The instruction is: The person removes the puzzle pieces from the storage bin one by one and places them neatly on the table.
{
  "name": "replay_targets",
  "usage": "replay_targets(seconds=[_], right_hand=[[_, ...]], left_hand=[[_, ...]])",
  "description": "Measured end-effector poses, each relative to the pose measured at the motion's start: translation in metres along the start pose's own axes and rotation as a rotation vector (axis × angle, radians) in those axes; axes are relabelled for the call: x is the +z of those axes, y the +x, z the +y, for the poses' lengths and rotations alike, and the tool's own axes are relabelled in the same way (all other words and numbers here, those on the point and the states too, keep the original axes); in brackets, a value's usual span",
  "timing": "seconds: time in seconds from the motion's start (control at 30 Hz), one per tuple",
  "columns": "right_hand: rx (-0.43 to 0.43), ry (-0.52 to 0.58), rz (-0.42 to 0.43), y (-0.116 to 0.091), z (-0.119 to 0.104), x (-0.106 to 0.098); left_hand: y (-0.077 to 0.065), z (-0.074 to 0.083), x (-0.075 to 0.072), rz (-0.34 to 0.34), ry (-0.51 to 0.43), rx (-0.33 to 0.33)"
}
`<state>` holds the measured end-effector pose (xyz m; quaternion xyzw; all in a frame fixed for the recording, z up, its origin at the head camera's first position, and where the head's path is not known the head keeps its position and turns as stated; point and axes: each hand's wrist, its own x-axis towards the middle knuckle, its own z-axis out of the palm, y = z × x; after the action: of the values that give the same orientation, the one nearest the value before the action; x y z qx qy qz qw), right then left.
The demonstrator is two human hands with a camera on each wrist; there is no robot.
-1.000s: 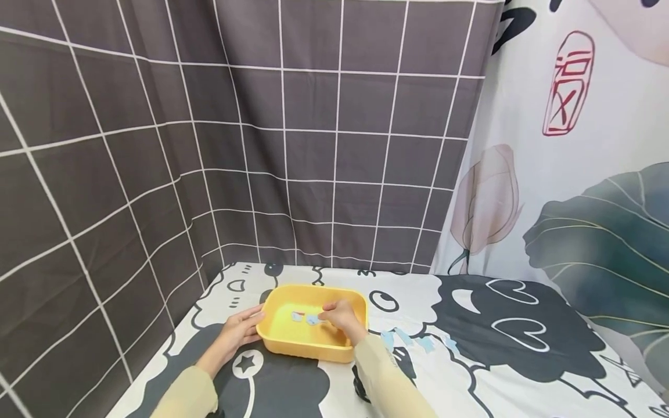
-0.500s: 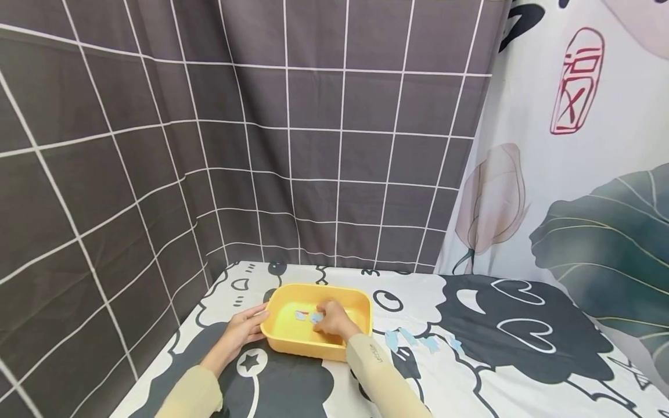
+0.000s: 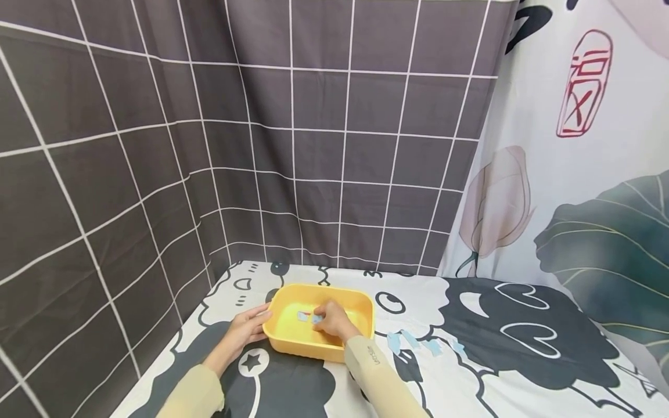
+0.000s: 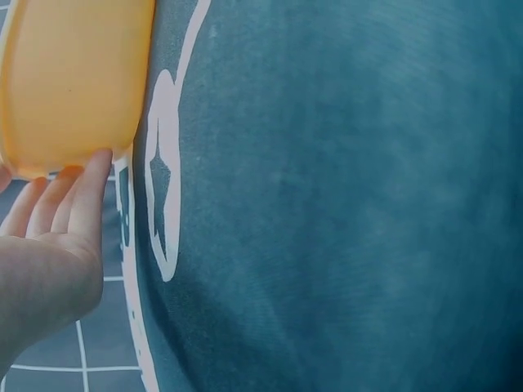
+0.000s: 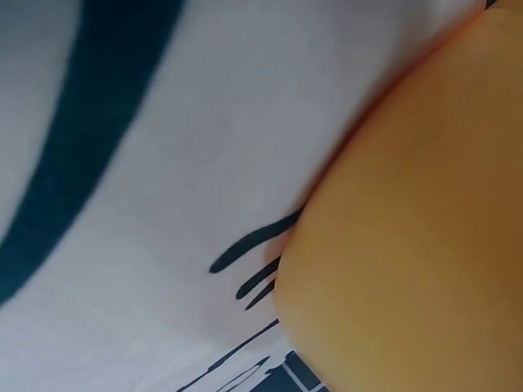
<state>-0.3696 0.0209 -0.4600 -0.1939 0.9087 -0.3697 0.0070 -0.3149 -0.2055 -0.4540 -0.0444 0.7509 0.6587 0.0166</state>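
Observation:
A yellow plastic basin (image 3: 292, 346) stands on the patterned cloth in the head view. My left hand (image 3: 244, 331) is at its left end, thumb at the rim. In the left wrist view the fingers (image 4: 86, 200) lie straight against the outside of the end wall. My right hand (image 3: 334, 321) is inside the basin with bent fingers, the fingertips on a small flat light-blue piece (image 3: 316, 319). Just left of it lies another flat blue piece (image 3: 302, 316) with a touch of red beside it. The right wrist view shows only the basin's outer wall (image 5: 409, 237) and cloth.
Several irregular light-blue flat pieces (image 3: 394, 341) lie in a loose row on the cloth (image 3: 413, 290), right of the basin. A dark gridded curtain (image 3: 313, 145) hangs behind and to the left, a white floral one (image 3: 502, 220) at the right.
My right hand has shifted left inside the basin and closed in on the blue piece. My left hand stays at the left end. The head view has turned slightly left.

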Motion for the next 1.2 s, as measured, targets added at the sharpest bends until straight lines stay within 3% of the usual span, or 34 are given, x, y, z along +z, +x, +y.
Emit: replay_targets(seconds=[0.43, 0.73, 1.2], right_hand=[[0.016, -0.020, 0.024, -0.002, -0.001, -0.006], [0.085, 0.148, 0.025, 0.004, 0.000, -0.011], [-0.018, 0.270, 0.134, -0.008, -0.007, -0.023]], left_hand=[[0.004, 0.000, 0.000, -0.027, -0.002, 0.006], [0.006, 0.001, -0.001, 0.016, 0.023, 0.008], [0.003, 0.002, -0.001, 0.008, 0.025, -0.013]])
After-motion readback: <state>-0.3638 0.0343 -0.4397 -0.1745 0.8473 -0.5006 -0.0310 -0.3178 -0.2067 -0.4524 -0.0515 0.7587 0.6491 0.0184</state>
